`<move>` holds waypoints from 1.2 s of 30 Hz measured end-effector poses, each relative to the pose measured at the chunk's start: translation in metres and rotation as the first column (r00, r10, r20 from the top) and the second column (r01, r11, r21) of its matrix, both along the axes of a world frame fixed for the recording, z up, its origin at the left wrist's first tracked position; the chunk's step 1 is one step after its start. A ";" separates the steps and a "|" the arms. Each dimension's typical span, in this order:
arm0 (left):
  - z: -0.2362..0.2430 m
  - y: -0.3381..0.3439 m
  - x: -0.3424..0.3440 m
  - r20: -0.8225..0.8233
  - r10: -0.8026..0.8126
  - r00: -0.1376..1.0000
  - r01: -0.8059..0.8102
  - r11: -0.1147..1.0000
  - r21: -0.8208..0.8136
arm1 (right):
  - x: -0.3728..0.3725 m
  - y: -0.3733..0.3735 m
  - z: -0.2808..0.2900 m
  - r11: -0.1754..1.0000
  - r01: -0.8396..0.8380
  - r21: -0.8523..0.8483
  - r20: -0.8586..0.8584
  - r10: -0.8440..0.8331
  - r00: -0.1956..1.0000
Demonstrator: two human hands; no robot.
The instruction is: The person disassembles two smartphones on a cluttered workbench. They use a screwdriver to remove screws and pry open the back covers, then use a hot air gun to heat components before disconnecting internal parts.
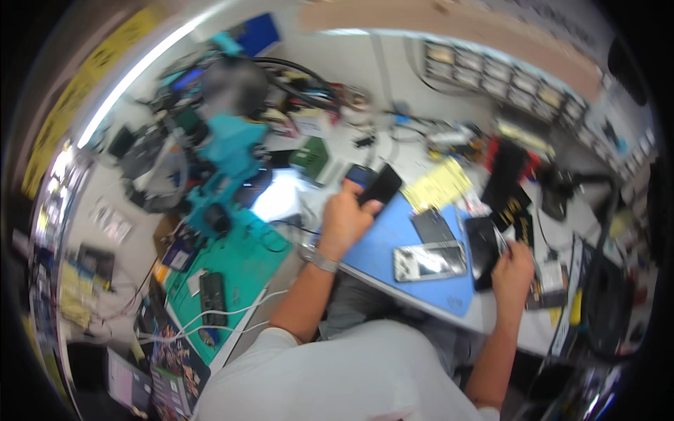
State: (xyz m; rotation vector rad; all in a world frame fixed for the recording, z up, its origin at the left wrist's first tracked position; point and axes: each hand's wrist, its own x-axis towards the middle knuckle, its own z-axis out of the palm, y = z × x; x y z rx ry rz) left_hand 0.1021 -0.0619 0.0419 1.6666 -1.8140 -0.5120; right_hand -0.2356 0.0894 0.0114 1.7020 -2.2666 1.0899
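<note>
My left hand point(345, 221) grips a black phone point(379, 189) at the upper left of the blue mat point(372, 245), beside a small dark device point(357, 172) with a blurred orange part. My right hand point(511, 274), at the mat's right side, has its fingers closed on something thin and pale that I cannot make out. It is beside a dark phone-shaped piece point(483, 252). Between my hands lie a silver opened phone point(430, 262), a dark flat panel point(432, 226) and a yellow paper point(437, 184).
A teal microscope point(232, 144) stands at the back left above a green mat point(253, 252) crossed by white cables. Small storage drawers point(484, 74) line the back wall. A green box point(312, 160), a red item point(500, 151) and a black arm-like stand point(558, 189) surround the work spot.
</note>
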 end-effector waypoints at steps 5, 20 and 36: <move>-0.019 0.005 0.022 -0.645 -0.069 0.761 0.071 0.997 -0.024 | -0.044 -0.015 -0.049 0.993 0.080 0.085 -0.022 -0.078 0.997; -0.015 0.038 0.038 -0.995 0.046 -0.090 0.558 0.830 -0.013 | 0.108 0.000 0.034 0.708 -0.697 0.112 0.023 0.699 0.714; -0.026 0.052 0.041 -0.952 0.101 -0.289 0.584 0.806 -0.092 | 0.085 -0.042 0.022 0.814 -0.516 0.267 0.052 0.522 0.851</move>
